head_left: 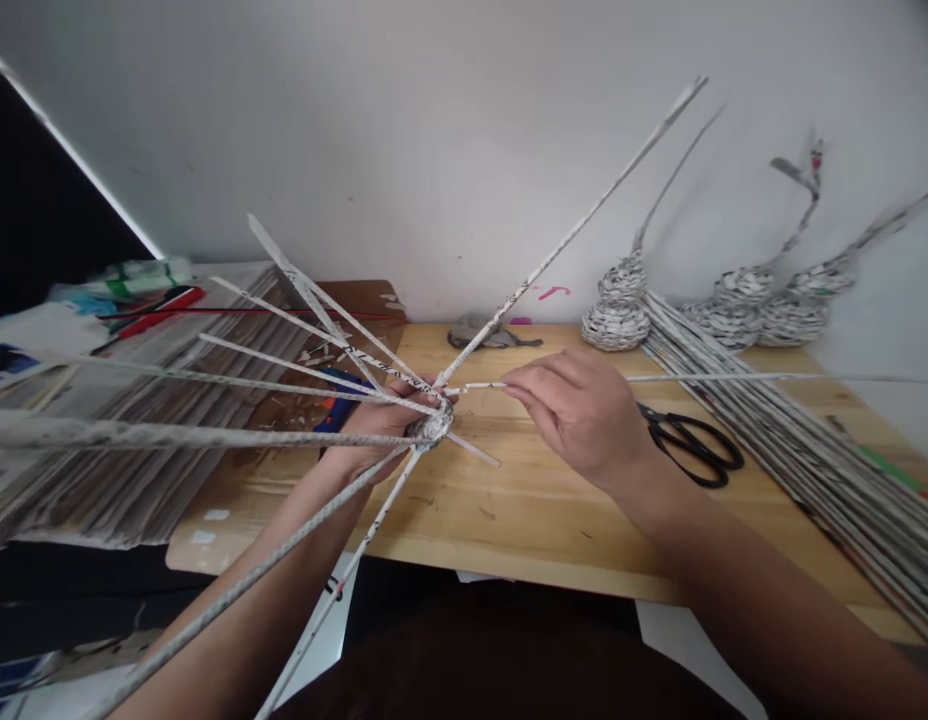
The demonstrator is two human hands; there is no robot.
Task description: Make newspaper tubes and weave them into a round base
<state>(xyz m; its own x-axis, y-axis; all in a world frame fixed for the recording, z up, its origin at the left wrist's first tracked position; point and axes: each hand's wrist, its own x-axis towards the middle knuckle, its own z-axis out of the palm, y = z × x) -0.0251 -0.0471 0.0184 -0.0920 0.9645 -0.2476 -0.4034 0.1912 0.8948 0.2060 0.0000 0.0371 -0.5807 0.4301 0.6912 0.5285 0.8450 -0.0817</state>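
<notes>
My left hand point(363, 425) is closed around a small woven piece point(434, 428) made of rolled newspaper. Several long paper tubes point(291, 437) fan out from it toward the left, and one tube point(569, 240) rises to the upper right. My right hand point(580, 415) pinches a thin paper tube point(485, 386) a short way to the right of the weave. That tube runs from the weave through the fingers and on to the right. Part of the left hand's fingers is hidden behind the weave and tubes.
Black scissors point(693, 445) lie right of my right hand, by a bundle of paper tubes point(779, 450). Woven gourd shapes point(618, 305) stand against the wall. Stacked newspapers point(134, 440) fill the left, with a red-handled tool point(160, 308) on top. A grey item point(483, 330) lies at the back.
</notes>
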